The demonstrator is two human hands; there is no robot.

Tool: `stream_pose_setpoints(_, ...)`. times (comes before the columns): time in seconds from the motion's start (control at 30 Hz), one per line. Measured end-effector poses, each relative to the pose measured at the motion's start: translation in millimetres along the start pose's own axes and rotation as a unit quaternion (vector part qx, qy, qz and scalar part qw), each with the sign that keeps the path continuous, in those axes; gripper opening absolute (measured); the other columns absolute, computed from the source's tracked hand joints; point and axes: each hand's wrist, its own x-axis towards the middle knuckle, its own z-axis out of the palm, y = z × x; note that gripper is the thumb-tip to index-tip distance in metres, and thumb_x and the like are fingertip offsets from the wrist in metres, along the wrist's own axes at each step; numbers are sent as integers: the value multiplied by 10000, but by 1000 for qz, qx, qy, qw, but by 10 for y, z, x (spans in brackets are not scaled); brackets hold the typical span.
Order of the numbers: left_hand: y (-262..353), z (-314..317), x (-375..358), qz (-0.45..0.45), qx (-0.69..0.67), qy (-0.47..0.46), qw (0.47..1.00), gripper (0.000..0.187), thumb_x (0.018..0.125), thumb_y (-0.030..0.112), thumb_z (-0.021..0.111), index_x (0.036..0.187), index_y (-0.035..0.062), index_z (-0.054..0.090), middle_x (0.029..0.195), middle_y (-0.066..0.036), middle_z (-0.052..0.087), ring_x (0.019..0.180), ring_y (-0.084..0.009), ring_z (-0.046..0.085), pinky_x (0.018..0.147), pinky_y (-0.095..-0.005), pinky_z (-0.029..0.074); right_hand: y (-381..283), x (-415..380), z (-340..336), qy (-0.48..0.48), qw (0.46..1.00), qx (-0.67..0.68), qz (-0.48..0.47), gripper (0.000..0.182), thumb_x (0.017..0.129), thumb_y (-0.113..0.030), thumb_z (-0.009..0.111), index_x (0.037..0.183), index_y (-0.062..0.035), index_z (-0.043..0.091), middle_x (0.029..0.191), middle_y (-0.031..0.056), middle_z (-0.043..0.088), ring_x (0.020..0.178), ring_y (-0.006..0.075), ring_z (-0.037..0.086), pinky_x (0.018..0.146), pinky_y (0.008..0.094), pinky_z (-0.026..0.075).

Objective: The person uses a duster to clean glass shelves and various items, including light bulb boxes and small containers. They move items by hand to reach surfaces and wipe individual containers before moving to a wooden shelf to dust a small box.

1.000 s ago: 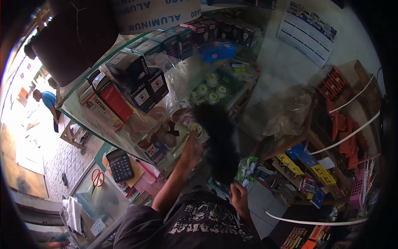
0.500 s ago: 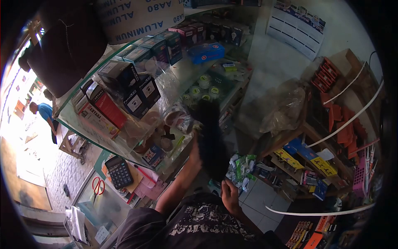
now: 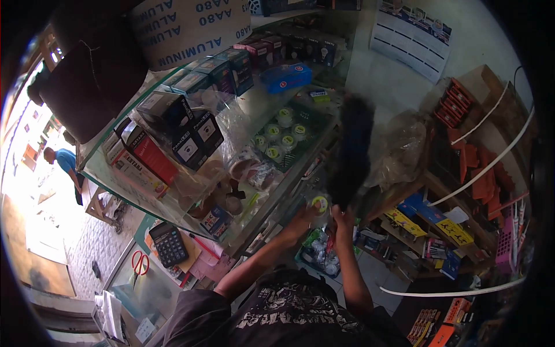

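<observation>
My right hand (image 3: 342, 222) is closed around the handle of a black feather duster (image 3: 351, 153), which points up and is blurred by motion. Beside it, my left hand (image 3: 302, 224) grips a clear round container with a yellow-green label (image 3: 319, 203), close to the duster's lower end. Several similar round containers (image 3: 287, 140) sit in a green tray (image 3: 315, 124) on the glass shelf ahead. Below my hands, on the floor, stands a basket of small items in clear and green wrapping (image 3: 324, 254).
Boxed lamps (image 3: 196, 136) and a blue box (image 3: 286, 78) crowd the glass display case on the left. A calculator (image 3: 169, 243) and red scissors (image 3: 140, 263) lie on the lower counter. Wooden shelves (image 3: 399, 199) and a white cable (image 3: 485, 170) are to the right. Another person (image 3: 65, 162) is outside.
The duster has swung right, away from the tray. My left hand has drawn back from the shelf and now shows a labelled container. My right hand has risen.
</observation>
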Motion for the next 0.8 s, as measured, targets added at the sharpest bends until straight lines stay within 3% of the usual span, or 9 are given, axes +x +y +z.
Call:
stream_pose_setpoints(0.07,43,-97,144,-35,-34,27,998,625,957,402,504,1396,0,311,1212,-77,537,1057,-157,519,902,-310,424,-49,121,42,-13,1000,-7,19,374,840,-288,714,1132,-102,573,803,-54,529,566,4,439,447,185,337)
stream_pose_setpoints(0.1,-20,-119,276,-6,-15,79,997,675,937,364,539,1431,22,230,1188,-58,531,966,-120,523,732,-281,462,-41,207,76,-10,1000,-26,0,367,838,-258,718,1135,-97,574,821,-51,544,598,9,462,480,185,357)
stream_pose_setpoints(0.2,357,-153,325,41,62,20,997,701,926,326,565,1450,45,193,1159,-49,529,921,-88,516,611,-241,432,-176,442,282,7,1000,-6,0,359,833,-206,723,1135,-79,576,875,-35,580,692,30,512,577,197,403)
stream_pose_setpoints(0.27,547,-173,468,48,96,47,993,601,921,277,581,1405,45,310,1089,-32,557,891,-84,526,611,-236,427,-245,614,416,25,999,30,18,356,829,-183,725,1132,-67,578,910,-21,600,753,47,539,642,210,428)
stream_pose_setpoints(0.37,414,-441,1044,83,-42,17,996,393,925,254,581,1240,31,509,935,-21,586,797,-102,550,594,-251,434,-191,883,500,62,996,61,2,341,839,-188,715,1122,-50,581,978,10,617,865,85,560,752,250,442)
stream_pose_setpoints(0.47,615,-609,1487,146,-24,164,975,234,905,257,622,881,27,591,737,-18,555,634,-93,505,549,-269,416,-63,1077,442,86,994,57,-42,350,852,-196,702,1137,-40,573,994,22,612,928,97,553,822,259,426)
stream_pose_setpoints(0.57,870,-846,1828,183,-105,245,946,303,871,304,672,822,19,581,697,-17,546,642,-115,519,574,-304,434,115,1039,236,114,992,-28,-54,314,871,-225,682,1119,-67,571,918,8,605,771,81,565,674,253,461)
stream_pose_setpoints(0.63,728,-1347,2385,197,140,394,887,346,868,351,653,872,7,615,724,-81,605,661,-201,593,624,-367,475,-110,751,244,86,996,26,16,241,866,-281,681,957,-115,533,700,-38,496,491,43,422,413,229,347)
stream_pose_setpoints(0.8,759,-1457,2608,89,372,561,734,402,856,404,621,981,24,594,955,-198,644,902,-367,627,756,-505,474,258,702,-153,139,989,43,41,191,890,-241,644,998,-123,541,702,-33,518,432,48,395,356,235,310)
